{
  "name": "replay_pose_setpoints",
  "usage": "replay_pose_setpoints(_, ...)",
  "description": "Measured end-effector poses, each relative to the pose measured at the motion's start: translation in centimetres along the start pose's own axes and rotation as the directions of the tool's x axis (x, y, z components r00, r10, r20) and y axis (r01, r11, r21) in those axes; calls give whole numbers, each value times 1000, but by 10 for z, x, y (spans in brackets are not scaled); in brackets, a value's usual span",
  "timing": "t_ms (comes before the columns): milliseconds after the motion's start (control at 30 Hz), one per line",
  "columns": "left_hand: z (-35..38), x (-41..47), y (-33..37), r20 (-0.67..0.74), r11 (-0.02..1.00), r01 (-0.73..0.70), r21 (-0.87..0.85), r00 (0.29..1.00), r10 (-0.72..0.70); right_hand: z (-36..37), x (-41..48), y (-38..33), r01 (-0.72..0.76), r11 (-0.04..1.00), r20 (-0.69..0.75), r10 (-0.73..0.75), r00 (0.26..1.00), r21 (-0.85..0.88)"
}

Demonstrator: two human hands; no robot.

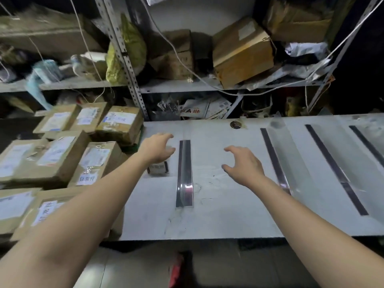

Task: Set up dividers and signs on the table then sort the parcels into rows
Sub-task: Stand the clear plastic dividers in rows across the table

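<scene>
A clear acrylic divider (185,173) with a dark base strip stands on the white table (224,215), left of centre. My left hand (159,149) hovers just left of its far end, fingers apart, holding nothing. Below that hand a small sign card (159,168) stands on the table. My right hand (243,163) is open to the right of the divider, fingers spread above the tabletop. Three more clear dividers stand further right: one (274,161), a second (334,169) and a third (367,144). Cardboard parcels (52,159) with white labels are stacked at the left.
Metal shelving (128,65) rises behind the table, crammed with cardboard boxes (243,53), bags and loose cords. A round cable hole (235,124) sits at the table's far edge. A red object (176,267) lies on the floor below the front edge.
</scene>
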State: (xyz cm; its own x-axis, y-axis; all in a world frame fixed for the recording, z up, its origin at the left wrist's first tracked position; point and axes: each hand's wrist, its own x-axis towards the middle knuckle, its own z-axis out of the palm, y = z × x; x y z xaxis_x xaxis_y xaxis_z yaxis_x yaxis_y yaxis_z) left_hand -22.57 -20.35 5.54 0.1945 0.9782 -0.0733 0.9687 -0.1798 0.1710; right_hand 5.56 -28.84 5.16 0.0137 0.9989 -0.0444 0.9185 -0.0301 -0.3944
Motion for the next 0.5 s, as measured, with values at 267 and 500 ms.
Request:
replay_pose_setpoints(267, 27, 24, -48, 53, 998, -27, -63, 998, 30, 52, 9, -48, -23, 998, 91, 18, 996, 64)
replay_pose_setpoints(500, 53, 96, -70, 128, 973, -173, -153, 973, 193, 95, 25, -72, -176, 981, 145, 163, 976, 85)
